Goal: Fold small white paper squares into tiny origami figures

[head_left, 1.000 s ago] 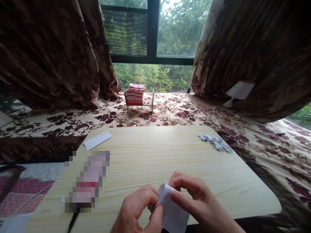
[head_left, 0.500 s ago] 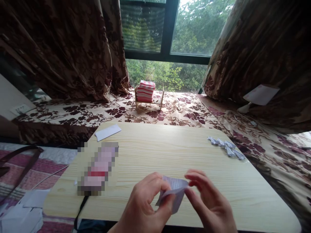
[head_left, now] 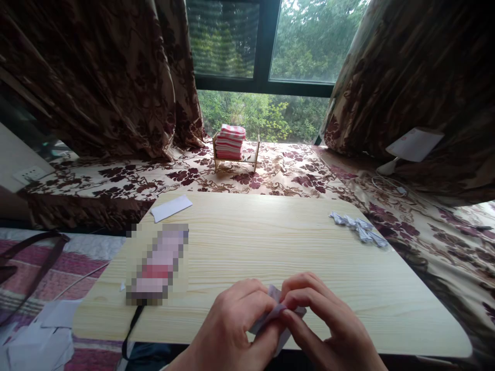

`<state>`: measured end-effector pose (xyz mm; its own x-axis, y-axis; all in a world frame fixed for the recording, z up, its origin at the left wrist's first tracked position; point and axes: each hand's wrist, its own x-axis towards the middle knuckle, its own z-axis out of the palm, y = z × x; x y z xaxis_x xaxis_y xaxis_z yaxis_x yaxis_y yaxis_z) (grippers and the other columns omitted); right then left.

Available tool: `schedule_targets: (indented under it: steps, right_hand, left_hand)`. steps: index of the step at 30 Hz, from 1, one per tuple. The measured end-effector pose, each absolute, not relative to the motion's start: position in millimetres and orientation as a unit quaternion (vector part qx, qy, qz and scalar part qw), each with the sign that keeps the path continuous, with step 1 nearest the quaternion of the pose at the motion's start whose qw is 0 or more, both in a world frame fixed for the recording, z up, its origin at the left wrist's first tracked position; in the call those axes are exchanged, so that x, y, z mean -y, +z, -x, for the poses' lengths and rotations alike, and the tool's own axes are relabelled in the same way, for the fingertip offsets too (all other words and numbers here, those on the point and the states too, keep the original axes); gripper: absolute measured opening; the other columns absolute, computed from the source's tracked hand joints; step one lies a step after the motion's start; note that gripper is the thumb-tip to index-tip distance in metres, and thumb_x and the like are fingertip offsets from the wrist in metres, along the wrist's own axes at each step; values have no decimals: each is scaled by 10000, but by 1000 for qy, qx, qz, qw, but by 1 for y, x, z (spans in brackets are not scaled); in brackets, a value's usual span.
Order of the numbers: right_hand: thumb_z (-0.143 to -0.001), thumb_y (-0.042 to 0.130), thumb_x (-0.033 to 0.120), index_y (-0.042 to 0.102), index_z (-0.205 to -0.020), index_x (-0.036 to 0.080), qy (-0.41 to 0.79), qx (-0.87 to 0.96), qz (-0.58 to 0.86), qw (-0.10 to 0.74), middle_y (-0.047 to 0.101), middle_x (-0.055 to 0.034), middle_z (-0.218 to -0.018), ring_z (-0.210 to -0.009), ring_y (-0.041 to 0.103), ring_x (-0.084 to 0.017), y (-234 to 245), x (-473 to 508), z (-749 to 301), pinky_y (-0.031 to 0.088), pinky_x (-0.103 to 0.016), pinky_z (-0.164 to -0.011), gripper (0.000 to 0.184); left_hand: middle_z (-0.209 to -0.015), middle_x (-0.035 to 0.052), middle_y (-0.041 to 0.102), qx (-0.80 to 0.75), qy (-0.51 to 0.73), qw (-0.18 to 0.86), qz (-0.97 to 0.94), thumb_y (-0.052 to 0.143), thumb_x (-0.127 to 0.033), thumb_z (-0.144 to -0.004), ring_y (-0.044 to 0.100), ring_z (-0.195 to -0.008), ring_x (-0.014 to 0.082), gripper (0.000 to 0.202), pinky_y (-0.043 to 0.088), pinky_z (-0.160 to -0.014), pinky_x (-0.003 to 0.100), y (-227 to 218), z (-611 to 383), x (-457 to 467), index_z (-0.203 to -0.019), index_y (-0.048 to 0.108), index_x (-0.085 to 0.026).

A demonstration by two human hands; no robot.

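Note:
Between my two hands is a small piece of folded paper, held above the near edge of the wooden table. My left hand pinches it from the left with thumb and fingers. From the other side, my right hand presses thumb and fingertips together on the paper's upper part, close to the left fingertips. The fingers cover much of the sheet. A row of small folded paper pieces lies at the table's right side. At the far left corner rests a flat white paper strip.
A blurred-out pinkish object with a black strap is on the table's left. Loose white papers lie on the bed beside it. Beyond the table, a small wooden rack holds folded striped cloths. A lamp stands right.
My right hand has moved left and closed its fingertips on the paper, where before they were apart. The paper is now more folded between both hands. The view has shifted slightly.

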<state>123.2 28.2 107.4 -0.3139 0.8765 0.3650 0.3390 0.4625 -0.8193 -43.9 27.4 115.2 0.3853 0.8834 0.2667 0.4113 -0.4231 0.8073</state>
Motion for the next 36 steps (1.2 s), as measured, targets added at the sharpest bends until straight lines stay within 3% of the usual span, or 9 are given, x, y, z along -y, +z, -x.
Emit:
schedule_targets:
  steps: [6,11,17,20,24,27,36]
  right_hand:
    - [-817,593,244,597,-732,214,373,667,454,459,635,-81,-911,-832,603,-200,104,-25,-125,511,-273,-706,90]
    - [-842,574,282,601,-717,211,454,629,440,453,611,-30,-680,-647,568,-163,107,-21,-123,484,-262,-612,147]
    - [-812,611,311,620,-690,204,472,598,463,454,611,-27,-672,-650,566,-162,106,-19,-122,473,-249,-604,162]
    - [-780,647,320,646,-768,211,480,551,494,470,619,-28,-717,-668,576,-164,102,-17,-121,477,-241,-597,110]
    - [-728,703,315,666,-931,215,484,509,522,484,650,-35,-775,-693,596,-176,100,-16,-120,499,-255,-629,230]
    - [-780,646,340,681,-829,207,512,539,496,450,644,-24,-729,-674,589,-165,104,-18,-120,485,-242,-617,146]
    - [-812,600,356,632,-711,184,535,552,479,424,559,-5,-656,-620,517,-131,111,-20,-121,438,-208,-545,202]
  left_hand:
    - [-832,106,690,-395,414,320,-755,557,-106,-801,640,-775,188,139,501,-707,257,118,47,-24,-787,678,-171]
    - [-786,85,691,-412,448,318,-727,588,-105,-780,624,-714,176,129,497,-665,254,119,43,-20,-735,671,-193]
    - [-694,30,677,-450,492,319,-674,606,-117,-764,601,-624,143,124,475,-615,223,118,38,-16,-684,638,-206]
    - [-690,29,674,-442,488,301,-689,613,-109,-758,611,-623,140,123,480,-619,214,117,39,-17,-678,627,-201]
    - [-732,27,679,-409,474,265,-733,577,-47,-765,630,-667,132,152,496,-628,200,118,43,-18,-742,604,-195]
    - [-770,29,680,-393,464,245,-755,568,-9,-760,636,-712,121,175,501,-658,189,118,46,-19,-792,591,-179]
    - [-719,17,648,-408,433,249,-764,567,-44,-783,612,-654,103,124,492,-633,183,118,46,-20,-763,567,-166]
